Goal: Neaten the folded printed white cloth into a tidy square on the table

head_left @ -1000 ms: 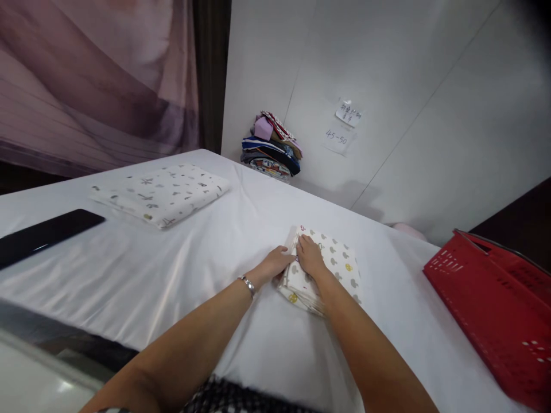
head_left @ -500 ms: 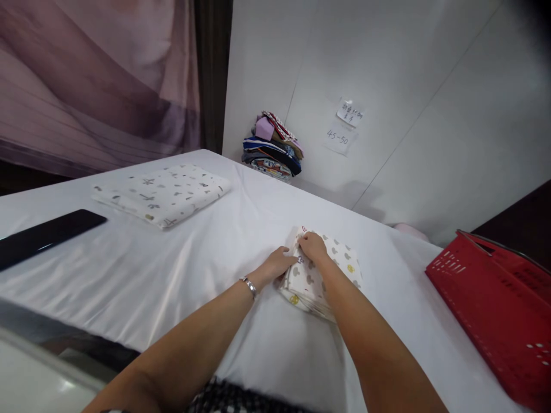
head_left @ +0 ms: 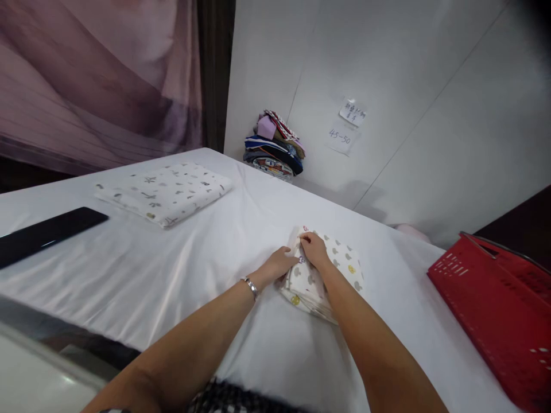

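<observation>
A folded white cloth (head_left: 310, 280) printed with grey mouse-head shapes and yellow spots lies on the white-covered table, just in front of me. My left hand (head_left: 280, 264), with a silver bracelet at the wrist, grips the cloth's left edge, thumb on top and the other fingers partly hidden along the side. At the upper left part of the cloth, my right hand (head_left: 314, 249) has its fingers curled in a pinch on the fabric. Layers of the fold show along the near edge.
Another folded patterned cloth (head_left: 167, 192) lies at the far left, near a black phone-like slab (head_left: 51, 232). A red plastic basket (head_left: 486, 310) stands on the right. Stacked folded fabrics (head_left: 275, 146) sit by the wall (head_left: 387, 86), which bears paper notes (head_left: 342, 137).
Both hands stay at the same places on the cloth, and the right fingers shift only slightly. The whole view has moved a little.
</observation>
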Available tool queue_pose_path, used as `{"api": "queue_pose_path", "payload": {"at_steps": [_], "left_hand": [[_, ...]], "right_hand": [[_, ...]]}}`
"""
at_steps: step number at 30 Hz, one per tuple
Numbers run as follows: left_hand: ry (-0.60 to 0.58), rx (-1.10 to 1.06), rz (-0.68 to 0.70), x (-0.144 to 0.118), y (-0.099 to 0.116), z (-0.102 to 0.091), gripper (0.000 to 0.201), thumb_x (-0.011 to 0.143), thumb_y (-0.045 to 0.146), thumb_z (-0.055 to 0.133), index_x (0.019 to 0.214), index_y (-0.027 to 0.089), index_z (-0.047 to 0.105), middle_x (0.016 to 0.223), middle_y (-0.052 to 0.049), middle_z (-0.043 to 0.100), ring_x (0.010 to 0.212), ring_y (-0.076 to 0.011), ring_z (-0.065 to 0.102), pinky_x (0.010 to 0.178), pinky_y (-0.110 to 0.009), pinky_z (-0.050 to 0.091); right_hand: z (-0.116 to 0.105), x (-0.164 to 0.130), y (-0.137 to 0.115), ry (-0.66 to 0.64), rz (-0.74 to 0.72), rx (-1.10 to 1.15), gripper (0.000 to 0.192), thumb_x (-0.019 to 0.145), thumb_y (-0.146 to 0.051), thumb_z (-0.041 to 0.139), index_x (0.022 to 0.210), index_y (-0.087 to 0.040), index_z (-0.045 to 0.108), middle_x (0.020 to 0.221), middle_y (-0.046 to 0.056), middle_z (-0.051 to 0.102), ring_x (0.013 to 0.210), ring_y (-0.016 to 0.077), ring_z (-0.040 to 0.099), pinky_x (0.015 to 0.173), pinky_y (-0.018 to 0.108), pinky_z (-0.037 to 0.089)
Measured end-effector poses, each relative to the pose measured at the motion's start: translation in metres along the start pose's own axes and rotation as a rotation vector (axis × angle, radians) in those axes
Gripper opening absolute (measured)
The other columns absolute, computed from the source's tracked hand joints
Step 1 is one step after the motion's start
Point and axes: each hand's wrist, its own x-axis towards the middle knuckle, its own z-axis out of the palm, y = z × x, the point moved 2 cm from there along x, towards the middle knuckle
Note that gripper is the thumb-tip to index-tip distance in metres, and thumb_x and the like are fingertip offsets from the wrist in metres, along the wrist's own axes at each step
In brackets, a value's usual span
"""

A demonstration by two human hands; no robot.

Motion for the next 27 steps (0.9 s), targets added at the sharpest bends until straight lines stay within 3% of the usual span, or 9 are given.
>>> {"api": "queue_pose_path", "payload": {"at_steps": [5,9,14,22,27], "left_hand": [[0.021,0.015,0.016,-0.002,0.001,0.0,0.069,0.073,0.039,0.065,0.133,0.015,0.04,0.07,-0.002,0.06,0.051,-0.0122,0.051,0.045,-0.023,0.033],[0.039,0.031,0.034,-0.002,0.002,0.0,0.068,0.073,0.04,0.064,0.132,0.014,0.042,0.08,-0.007,0.064,0.057,-0.0132,0.055,0.048,-0.023,0.035],[0.033,0.043,0.03,-0.006,0.005,0.0,0.064,0.075,0.033,0.06,0.132,0.012,0.04,0.078,-0.005,0.064,0.06,-0.0146,0.056,0.049,-0.023,0.037],[0.021,0.072,0.02,-0.008,0.006,-0.001,0.067,0.075,0.034,0.058,0.134,0.012,0.037,0.077,-0.005,0.064,0.057,-0.0154,0.056,0.048,-0.023,0.039],[0.021,0.07,0.03,-0.002,0.002,-0.001,0.064,0.075,0.038,0.057,0.133,0.015,0.039,0.075,-0.003,0.064,0.054,-0.0148,0.055,0.048,-0.023,0.039]], "right_hand": [[0.008,-0.003,0.001,0.022,-0.106,-0.017,0.026,0.085,-0.015,0.043,0.102,-0.015,0.063,0.114,0.01,0.059,0.109,0.0189,0.049,0.099,0.032,0.032],[0.009,-0.003,0.002,-0.003,-0.144,0.004,0.033,0.087,-0.016,0.04,0.114,-0.012,0.059,0.125,0.012,0.055,0.117,0.018,0.046,0.103,0.031,0.03],[0.005,-0.017,0.001,-0.088,-0.148,0.059,0.04,0.087,-0.02,0.041,0.124,-0.011,0.053,0.134,0.012,0.051,0.124,0.0179,0.045,0.107,0.033,0.03],[-0.003,-0.082,-0.008,-0.09,-0.086,0.241,0.046,0.088,-0.03,0.04,0.132,-0.019,0.05,0.137,0.008,0.049,0.128,0.0203,0.044,0.109,0.043,0.031],[-0.005,-0.133,-0.018,-0.081,-0.235,0.022,0.051,0.09,-0.03,0.039,0.14,-0.019,0.039,0.143,0.01,0.041,0.132,0.0233,0.037,0.11,0.047,0.031]]}}
